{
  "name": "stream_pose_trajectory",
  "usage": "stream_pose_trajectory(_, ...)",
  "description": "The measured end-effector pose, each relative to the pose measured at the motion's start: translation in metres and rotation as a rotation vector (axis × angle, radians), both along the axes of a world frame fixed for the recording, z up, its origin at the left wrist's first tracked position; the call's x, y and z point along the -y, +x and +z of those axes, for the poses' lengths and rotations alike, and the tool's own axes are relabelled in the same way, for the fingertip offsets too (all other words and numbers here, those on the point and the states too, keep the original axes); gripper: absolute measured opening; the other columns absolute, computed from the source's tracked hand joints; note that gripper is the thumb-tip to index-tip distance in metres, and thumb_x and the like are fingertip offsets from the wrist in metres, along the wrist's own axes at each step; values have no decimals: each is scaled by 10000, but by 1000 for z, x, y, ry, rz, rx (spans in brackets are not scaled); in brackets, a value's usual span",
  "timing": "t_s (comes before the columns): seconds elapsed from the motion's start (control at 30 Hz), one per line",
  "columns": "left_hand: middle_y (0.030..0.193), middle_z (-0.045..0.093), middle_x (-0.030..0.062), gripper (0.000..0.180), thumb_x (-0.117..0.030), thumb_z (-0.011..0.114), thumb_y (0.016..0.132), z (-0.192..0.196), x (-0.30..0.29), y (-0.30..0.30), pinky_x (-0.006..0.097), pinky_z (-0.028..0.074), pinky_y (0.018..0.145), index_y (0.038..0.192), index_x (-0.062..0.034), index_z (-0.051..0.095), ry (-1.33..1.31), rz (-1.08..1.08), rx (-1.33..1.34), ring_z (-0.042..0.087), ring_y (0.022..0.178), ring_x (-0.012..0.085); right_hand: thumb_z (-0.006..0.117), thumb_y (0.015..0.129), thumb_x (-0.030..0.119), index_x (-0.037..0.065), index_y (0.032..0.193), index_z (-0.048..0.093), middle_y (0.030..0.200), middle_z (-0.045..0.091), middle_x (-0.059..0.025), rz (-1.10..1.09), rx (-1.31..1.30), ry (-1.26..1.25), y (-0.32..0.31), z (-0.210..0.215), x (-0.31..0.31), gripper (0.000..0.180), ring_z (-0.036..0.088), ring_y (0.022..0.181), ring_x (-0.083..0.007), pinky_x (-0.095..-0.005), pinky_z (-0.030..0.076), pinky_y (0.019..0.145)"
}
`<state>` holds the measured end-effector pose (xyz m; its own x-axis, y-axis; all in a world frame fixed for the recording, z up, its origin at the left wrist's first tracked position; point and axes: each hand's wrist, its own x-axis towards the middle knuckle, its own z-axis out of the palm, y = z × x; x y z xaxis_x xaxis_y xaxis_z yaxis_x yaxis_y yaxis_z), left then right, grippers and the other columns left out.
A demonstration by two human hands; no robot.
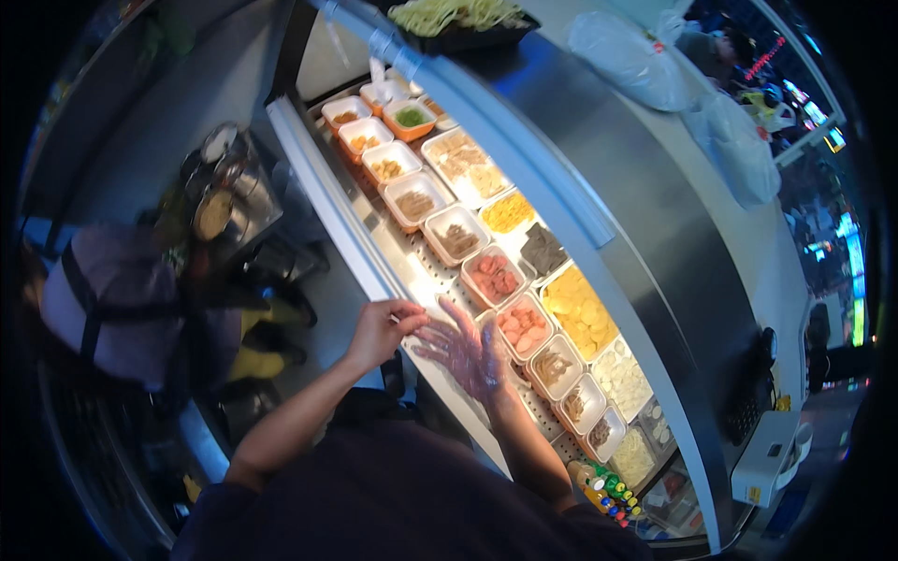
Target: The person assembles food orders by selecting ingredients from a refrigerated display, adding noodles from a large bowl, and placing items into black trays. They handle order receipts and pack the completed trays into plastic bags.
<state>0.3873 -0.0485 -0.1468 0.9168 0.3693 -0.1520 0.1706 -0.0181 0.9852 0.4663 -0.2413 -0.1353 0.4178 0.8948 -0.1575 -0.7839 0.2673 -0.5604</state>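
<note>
Far left of the hands, a co-worker (140,304) in a greyish top is showing, with metal pots (217,213) standing nearer. The bare left hand (382,332) is hovering half-curled, thumb and fingertips close together beside the other's fingertips; whether it is pinching film, I cannot tell. Just right of it, the right hand (465,353) is standing open and free, fingers spread, wearing a clear plastic glove (488,369). Just beyond that hand, a tray of pink pieces (524,325) is sitting on the perforated table (419,254), yellow slices (578,309) lying farther right. Past them, a pale rail (645,351) is standing between the hands and white plastic bags (734,150).
</note>
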Motion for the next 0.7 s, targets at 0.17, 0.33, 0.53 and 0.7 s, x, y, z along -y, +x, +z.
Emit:
stream_pose_trajectory(0.17, 775, 702, 155, 59, -55, 725, 843, 6, -4, 13, 379, 535, 647, 861, 0, 732, 609, 76, 44, 695, 694, 277, 470, 945, 733, 72, 1630, 122, 1650, 231, -223, 27, 88, -77, -4, -13, 14, 1013, 256, 1516, -368, -529, 246, 1221)
stream_pose_trajectory(0.33, 805, 678, 167, 38, -41, 701, 838, -3, -1, 67, 419, 524, 690, 850, -5, 696, 761, 19, 144, 661, 761, 363, 398, 1070, 528, 54, 1623, 180, 1667, 235, -187, -2, 1033, -460, -28, -41, 74, 761, 220, 1544, -316, -420, 152, 1261)
stream_pose_trajectory(0.53, 868, 698, 198, 150, -138, 718, 859, -54, 8, 135, 465, 534, 738, 928, -5, 717, 712, -20, -59, 682, 838, 384, 553, 935, 154, 114, 1644, 88, 1651, 256, -220, -390, -182, 14, -29, -57, 144, 848, 241, 1533, -353, -469, 153, 1250)
stream_pose_trajectory(0.7, 946, 721, 247, 480, -203, 762, 863, -91, -9, 105, 469, 572, 804, 1279, -5, 628, 585, 31, -376, 707, 891, 411, 554, 987, 419, 53, 1284, 548, 1161, 642, -207, -87, 804, -1098, 24, -137, 150, 471, 652, 1044, -361, -440, 512, 905)
